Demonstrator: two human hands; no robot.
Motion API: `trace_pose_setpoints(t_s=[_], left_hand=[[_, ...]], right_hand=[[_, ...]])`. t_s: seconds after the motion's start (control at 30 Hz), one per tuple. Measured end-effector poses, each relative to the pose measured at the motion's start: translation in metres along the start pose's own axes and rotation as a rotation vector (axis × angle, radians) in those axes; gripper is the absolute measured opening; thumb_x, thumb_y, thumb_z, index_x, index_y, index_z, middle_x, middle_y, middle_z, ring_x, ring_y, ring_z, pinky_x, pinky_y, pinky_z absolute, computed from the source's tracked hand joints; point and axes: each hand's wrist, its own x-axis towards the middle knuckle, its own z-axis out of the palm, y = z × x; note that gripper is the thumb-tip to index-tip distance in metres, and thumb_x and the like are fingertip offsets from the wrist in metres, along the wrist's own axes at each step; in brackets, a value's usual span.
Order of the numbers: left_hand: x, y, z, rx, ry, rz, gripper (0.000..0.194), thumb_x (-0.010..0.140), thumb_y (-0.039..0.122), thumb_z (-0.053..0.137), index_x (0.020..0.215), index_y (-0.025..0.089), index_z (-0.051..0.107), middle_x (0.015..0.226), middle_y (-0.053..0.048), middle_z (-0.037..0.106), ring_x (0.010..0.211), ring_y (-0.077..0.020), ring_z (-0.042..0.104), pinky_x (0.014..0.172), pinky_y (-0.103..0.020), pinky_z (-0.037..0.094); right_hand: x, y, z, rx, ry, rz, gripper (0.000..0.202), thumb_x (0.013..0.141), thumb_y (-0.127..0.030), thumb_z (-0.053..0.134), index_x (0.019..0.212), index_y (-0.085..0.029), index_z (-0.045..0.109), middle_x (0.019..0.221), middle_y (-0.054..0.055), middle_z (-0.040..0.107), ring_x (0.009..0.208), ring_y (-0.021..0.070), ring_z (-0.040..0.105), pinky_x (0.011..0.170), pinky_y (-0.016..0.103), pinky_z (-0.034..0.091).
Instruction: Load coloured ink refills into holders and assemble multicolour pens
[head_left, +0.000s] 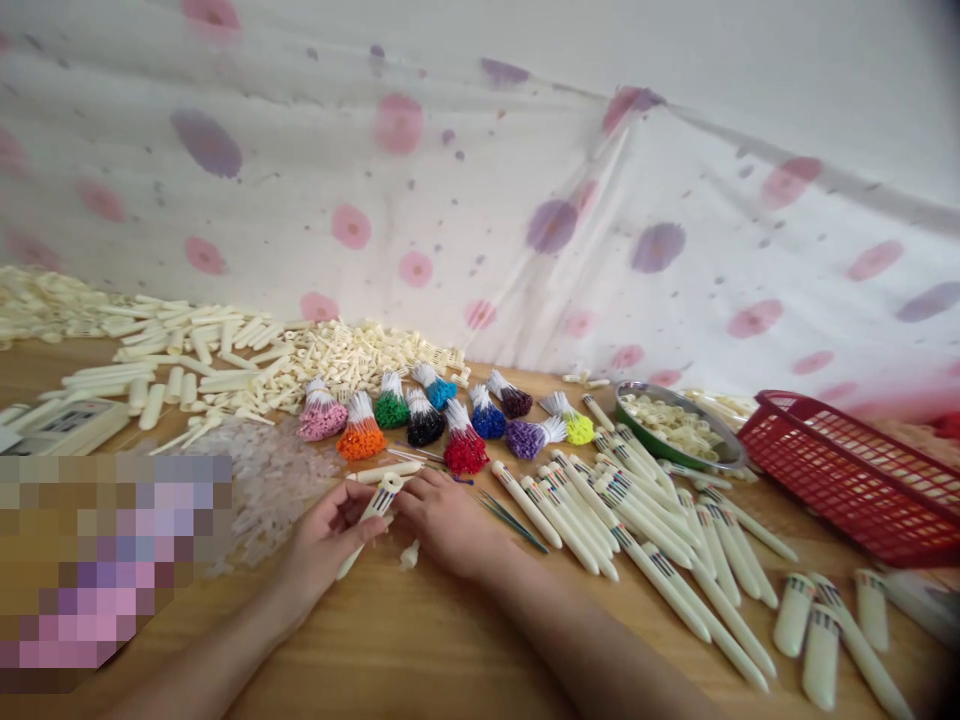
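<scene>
My left hand (330, 530) is closed round a cream pen barrel (373, 510) that tilts up to the right, its slotted, ringed end uppermost. Just right of that end, my right hand (442, 515) reaches over the table with its fingers bent down; its fingertips are hidden, so what they hold is unclear. A small pale cap-like part (409, 556) lies below the hands. Behind them is another cream tube (386, 471). Bundles of coloured refills, among them an orange bundle (361, 428) and a red bundle (465, 440), stand beyond. Tweezers (514, 522) lie right of my right hand.
Many finished-looking cream pens (645, 510) spread over the right side of the wooden table (360, 660). Behind them are a green-rimmed bowl (675, 425) of small parts and a red basket (855, 480). Cream parts (352, 355) and clear pieces (262, 480) are heaped at left.
</scene>
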Motion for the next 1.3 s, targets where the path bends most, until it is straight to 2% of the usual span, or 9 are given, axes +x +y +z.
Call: trace_pose_setpoints(t_s=[0.1, 0.23, 0.33, 0.43, 0.53, 0.73, 1.0, 1.2, 1.3], left_hand=[[0.001, -0.002, -0.001, 0.049, -0.031, 0.078, 0.033, 0.05, 0.024, 0.08, 0.081, 0.019, 0.067, 0.077, -0.001, 0.068, 0.077, -0.0178, 0.063, 0.071, -0.027, 0.051], [0.002, -0.009, -0.009, 0.181, -0.156, 0.324, 0.021, 0.058, 0.018, 0.075, 0.079, 0.021, 0.072, 0.084, -0.003, 0.066, 0.087, -0.0199, 0.062, 0.079, -0.029, 0.05], [0.003, -0.013, -0.018, 0.224, -0.229, 0.455, 0.019, 0.063, 0.011, 0.071, 0.079, 0.023, 0.071, 0.086, -0.003, 0.063, 0.086, -0.0177, 0.062, 0.075, -0.025, 0.051], [0.003, -0.013, -0.022, 0.24, -0.254, 0.505, 0.019, 0.068, 0.01, 0.068, 0.082, 0.023, 0.069, 0.086, -0.003, 0.062, 0.084, -0.0164, 0.062, 0.073, -0.023, 0.051], [0.003, -0.011, -0.021, 0.246, -0.276, 0.538, 0.016, 0.071, 0.012, 0.066, 0.083, 0.023, 0.067, 0.084, -0.003, 0.062, 0.081, -0.0161, 0.062, 0.072, -0.023, 0.051], [0.003, -0.014, -0.02, 0.308, -0.313, 0.604, 0.016, 0.074, 0.012, 0.064, 0.086, 0.023, 0.064, 0.082, -0.001, 0.063, 0.08, -0.0157, 0.062, 0.072, -0.023, 0.049], [0.001, -0.016, -0.021, 0.373, -0.298, 0.617, 0.021, 0.072, 0.011, 0.065, 0.088, 0.025, 0.066, 0.083, 0.0, 0.066, 0.08, -0.0154, 0.063, 0.075, -0.023, 0.05], [-0.001, -0.011, -0.018, 0.385, -0.21, 0.614, 0.021, 0.069, 0.014, 0.068, 0.088, 0.025, 0.068, 0.083, -0.001, 0.071, 0.08, -0.0169, 0.066, 0.073, -0.024, 0.053], [-0.003, -0.012, -0.02, 0.491, -0.221, 0.607, 0.023, 0.072, 0.017, 0.066, 0.094, 0.025, 0.068, 0.088, -0.002, 0.073, 0.081, -0.018, 0.068, 0.074, -0.026, 0.054]], right_hand=[[-0.005, 0.003, -0.006, 0.031, 0.101, 0.078, 0.025, 0.086, -0.015, 0.049, 0.11, -0.017, 0.057, 0.094, 0.01, 0.063, 0.087, 0.0206, 0.054, 0.079, 0.034, 0.045], [-0.016, -0.004, -0.038, 0.451, 0.538, 0.3, 0.024, 0.086, -0.015, 0.048, 0.11, -0.019, 0.051, 0.085, 0.004, 0.061, 0.073, 0.0137, 0.058, 0.068, 0.027, 0.05], [-0.023, -0.021, -0.063, 0.708, 0.652, 0.24, 0.024, 0.085, -0.014, 0.051, 0.107, -0.023, 0.048, 0.089, 0.003, 0.061, 0.077, 0.0132, 0.062, 0.07, 0.027, 0.052], [-0.026, -0.039, -0.074, 0.593, 0.613, 0.06, 0.033, 0.082, -0.01, 0.056, 0.111, -0.023, 0.048, 0.096, 0.006, 0.063, 0.085, 0.0154, 0.061, 0.074, 0.029, 0.051], [-0.025, -0.048, -0.072, 0.451, 0.577, -0.087, 0.034, 0.081, -0.009, 0.057, 0.111, -0.022, 0.048, 0.093, 0.008, 0.065, 0.082, 0.0161, 0.061, 0.07, 0.029, 0.051], [-0.021, -0.049, -0.062, 0.347, 0.556, -0.173, 0.031, 0.084, -0.008, 0.049, 0.113, -0.019, 0.045, 0.09, 0.01, 0.065, 0.081, 0.0163, 0.061, 0.068, 0.029, 0.051], [-0.02, -0.047, -0.054, 0.288, 0.51, -0.163, 0.03, 0.083, -0.006, 0.048, 0.11, -0.018, 0.049, 0.09, 0.009, 0.065, 0.08, 0.0157, 0.06, 0.069, 0.027, 0.049], [-0.019, -0.044, -0.053, 0.333, 0.456, -0.1, 0.021, 0.087, -0.017, 0.051, 0.107, -0.018, 0.049, 0.097, 0.009, 0.063, 0.089, 0.0174, 0.056, 0.078, 0.032, 0.046], [-0.018, -0.038, -0.056, 0.305, 0.425, -0.039, 0.009, 0.089, -0.017, 0.046, 0.096, -0.017, 0.051, 0.087, 0.007, 0.062, 0.081, 0.0167, 0.053, 0.071, 0.03, 0.045]])
